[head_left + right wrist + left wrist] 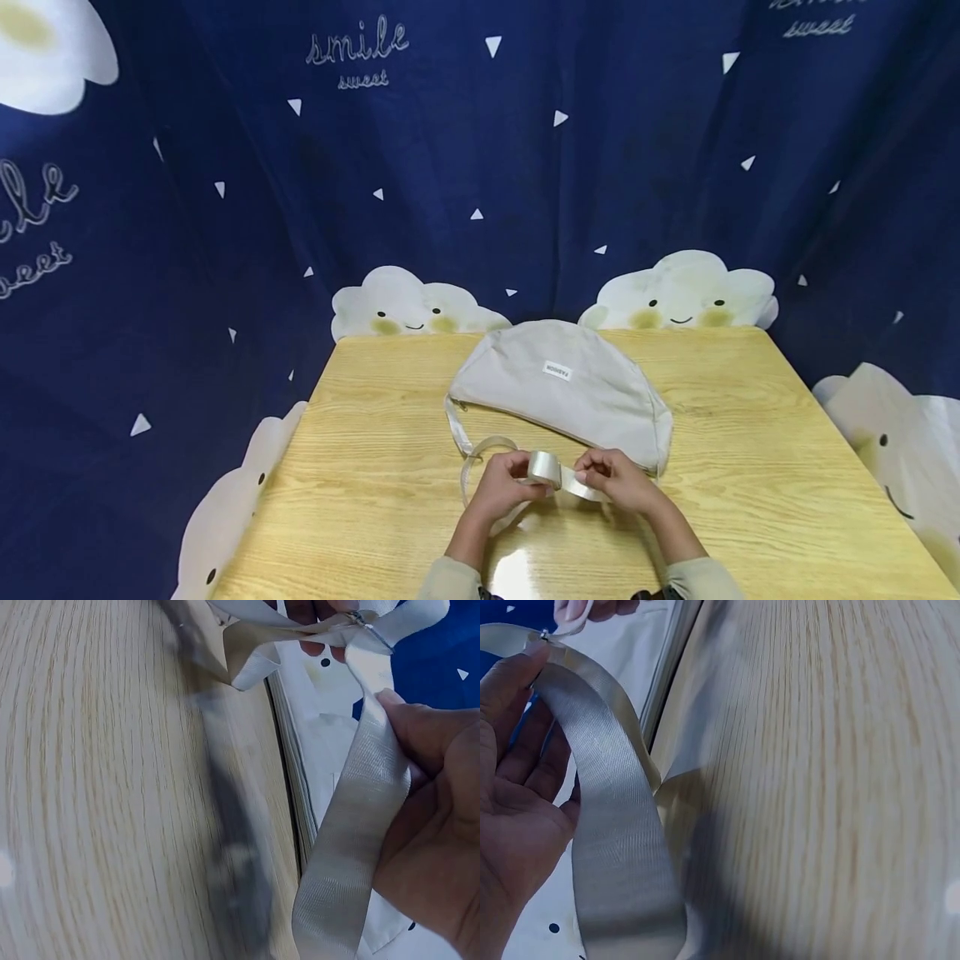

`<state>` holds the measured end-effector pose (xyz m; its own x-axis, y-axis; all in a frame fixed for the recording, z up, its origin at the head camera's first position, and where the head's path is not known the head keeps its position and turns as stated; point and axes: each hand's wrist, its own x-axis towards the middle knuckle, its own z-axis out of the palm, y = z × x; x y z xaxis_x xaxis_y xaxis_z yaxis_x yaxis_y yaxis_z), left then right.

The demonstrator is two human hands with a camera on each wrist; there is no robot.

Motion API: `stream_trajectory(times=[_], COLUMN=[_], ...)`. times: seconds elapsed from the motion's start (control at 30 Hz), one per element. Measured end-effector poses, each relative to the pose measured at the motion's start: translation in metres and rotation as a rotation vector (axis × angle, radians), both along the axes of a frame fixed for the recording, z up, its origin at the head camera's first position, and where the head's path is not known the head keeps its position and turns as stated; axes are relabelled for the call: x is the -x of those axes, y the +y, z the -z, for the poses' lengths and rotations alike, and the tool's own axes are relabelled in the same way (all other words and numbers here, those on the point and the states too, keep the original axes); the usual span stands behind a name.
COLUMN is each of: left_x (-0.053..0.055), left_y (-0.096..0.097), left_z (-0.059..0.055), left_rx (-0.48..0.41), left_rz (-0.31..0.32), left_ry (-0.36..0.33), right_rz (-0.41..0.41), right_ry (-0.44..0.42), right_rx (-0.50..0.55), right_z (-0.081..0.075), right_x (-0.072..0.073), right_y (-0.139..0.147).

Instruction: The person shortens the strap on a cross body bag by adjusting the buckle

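A cream crescent-shaped shoulder bag (525, 387) with a small "FASHION" label (557, 370) lies on the table, its long straight edge toward me. My left hand (501, 483) pinches the bag's satiny strap (619, 795) between thumb and fingers, right at a slim metal slider (373, 631). Close on the other side, my right hand (618, 482) grips another stretch of the same strap, thumb on its face. Between the hands the webbing bends into a raised loop (543, 468). Slack strap curves from the bag's left corner behind the left hand.
The light wood-grain table (375, 467) spreads out around the bag. A dark blue cloth (450, 167) with white triangles and smiling clouds hangs behind it and along both sides. Sleeve cuffs (450, 579) show at the front edge.
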<state>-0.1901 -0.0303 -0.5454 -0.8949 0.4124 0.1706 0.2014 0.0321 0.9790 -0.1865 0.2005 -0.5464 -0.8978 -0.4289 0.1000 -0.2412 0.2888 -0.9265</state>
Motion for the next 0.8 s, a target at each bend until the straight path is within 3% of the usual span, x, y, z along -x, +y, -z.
stream_trajectory(times=[0.13, 0.4, 0.53, 0.67, 0.8], left_x=[0.004, 0.004, 0.002, -0.003, -0.005], left_y=[0.003, 0.002, 0.001, -0.001, -0.003], left_z=[0.012, 0.015, 0.01, -0.001, -0.008], left_rx=[-0.018, 0.018, -0.003, -0.047, -0.066], left_rz=[0.023, 0.0, -0.001, 0.011, 0.02], left_ry=[-0.038, -0.055, -0.033, -0.041, -0.05], right_rz=[-0.027, -0.039, -0.015, 0.028, 0.071], right_ry=[-0.002, -0.051, -0.034, 0.044, 0.09], right_rx=[0.015, 0.054, 0.037, -0.044, -0.062], right_z=[-0.001, -0.002, -0.001, 0.0, 0.003], right_x=[0.004, 0.002, -0.004, -0.009, -0.01], right_y=[-0.004, -0.009, -0.012, -0.017, -0.021])
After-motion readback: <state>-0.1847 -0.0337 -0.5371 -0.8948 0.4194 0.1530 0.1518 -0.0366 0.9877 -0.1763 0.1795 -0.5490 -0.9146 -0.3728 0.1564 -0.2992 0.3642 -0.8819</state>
